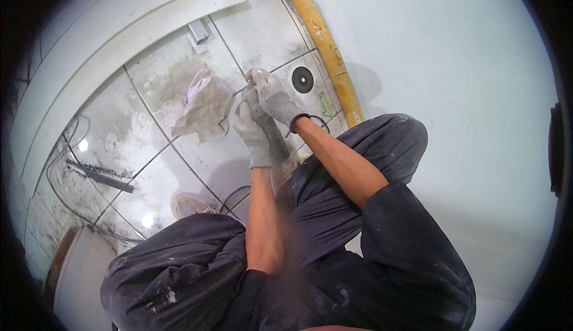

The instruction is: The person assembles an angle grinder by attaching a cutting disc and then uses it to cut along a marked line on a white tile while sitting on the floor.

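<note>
My two hands wear grey knit gloves and work together on a dusty grey angle grinder, held above the tiled floor between my knees. My left hand is closed along the side of its body. At the far end, my right hand has its fingers closed around the grinder's head, where detail is hidden by the glove. A black round disc with a centre hole lies flat on the tiles just right of my right hand. Left of my hands rests a crumpled, dirty pale cloth.
A long white panel curves across the far left, beside a short metal tube piece. A black brush and cable lie at left, near a bucket-like container. At right, a yellow strip borders a large pale surface.
</note>
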